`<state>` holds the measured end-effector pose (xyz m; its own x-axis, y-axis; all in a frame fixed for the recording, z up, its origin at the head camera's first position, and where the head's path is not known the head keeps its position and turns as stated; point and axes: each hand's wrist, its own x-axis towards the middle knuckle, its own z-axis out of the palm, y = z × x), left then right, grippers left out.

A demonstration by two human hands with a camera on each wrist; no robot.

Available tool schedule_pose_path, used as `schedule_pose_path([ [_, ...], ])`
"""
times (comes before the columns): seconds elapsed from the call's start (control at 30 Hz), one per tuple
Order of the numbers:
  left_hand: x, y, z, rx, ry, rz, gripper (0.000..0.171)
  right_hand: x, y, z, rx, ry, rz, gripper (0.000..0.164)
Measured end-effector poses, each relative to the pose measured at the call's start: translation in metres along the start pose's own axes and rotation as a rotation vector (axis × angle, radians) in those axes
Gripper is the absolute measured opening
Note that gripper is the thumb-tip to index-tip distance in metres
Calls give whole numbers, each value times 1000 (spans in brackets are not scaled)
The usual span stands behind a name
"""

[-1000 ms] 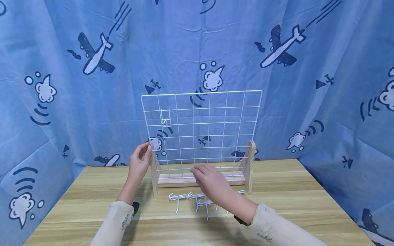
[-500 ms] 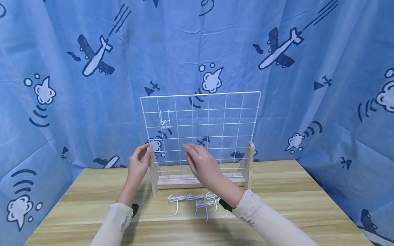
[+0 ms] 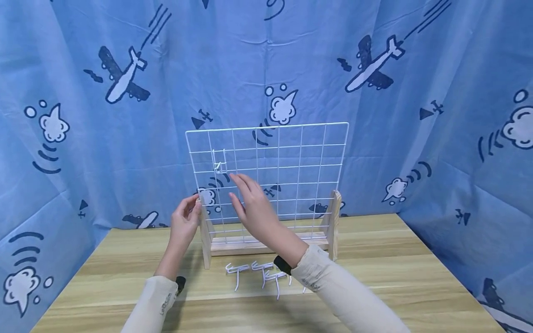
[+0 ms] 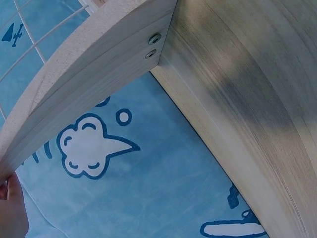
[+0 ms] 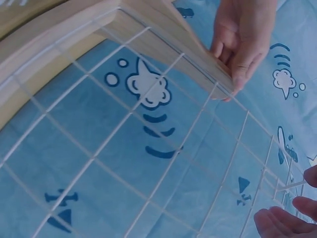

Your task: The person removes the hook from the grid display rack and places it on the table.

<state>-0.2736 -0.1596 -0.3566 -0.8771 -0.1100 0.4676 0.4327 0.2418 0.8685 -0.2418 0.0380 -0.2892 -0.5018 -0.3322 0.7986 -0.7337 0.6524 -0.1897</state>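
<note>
A white wire grid panel [image 3: 278, 167] stands upright in a wooden stand [image 3: 250, 250]. My left hand [image 3: 185, 222] pinches the top of the stand's left side post [image 3: 206, 240] between thumb and fingers; the right wrist view shows this hand [image 5: 246, 42] from the other side. One white wire hook [image 3: 218, 167] hangs at the panel's upper left. Just below and right of it is my right hand [image 3: 257, 208], fingers extended and thumb apart, with nothing held. In the right wrist view its fingertips [image 5: 268, 221] are close to the hung hook.
Several white hooks [image 3: 237, 268] lie on the wood-grain table [image 3: 383, 277] in front of the stand, some partly hidden by my right forearm. A blue curtain [image 3: 316, 60] with printed planes surrounds the table at the back and sides.
My right hand has risen from the grid's lower part, moving up and left toward the hung hook, and its fingers have spread. The left hand stays on the side post.
</note>
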Motion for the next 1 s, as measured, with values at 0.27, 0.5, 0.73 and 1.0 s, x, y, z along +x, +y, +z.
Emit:
schedule_pose_path([
  [0.27, 5, -17, 0, 24, 21, -3, 37, 20, -9, 7, 53, 52, 27, 38],
  [0.5, 3, -14, -3, 28, 37, 10, 33, 35, -14, 13, 94, 56, 76, 39],
  [0.73, 3, -19, -2, 42, 37, 35, 35, 42, -16, 21, 90, 80, 101, 39],
  [1.0, -3, 3, 4, 32, 42, 58, 30, 48, -20, 21, 50, 110, 149, 35],
])
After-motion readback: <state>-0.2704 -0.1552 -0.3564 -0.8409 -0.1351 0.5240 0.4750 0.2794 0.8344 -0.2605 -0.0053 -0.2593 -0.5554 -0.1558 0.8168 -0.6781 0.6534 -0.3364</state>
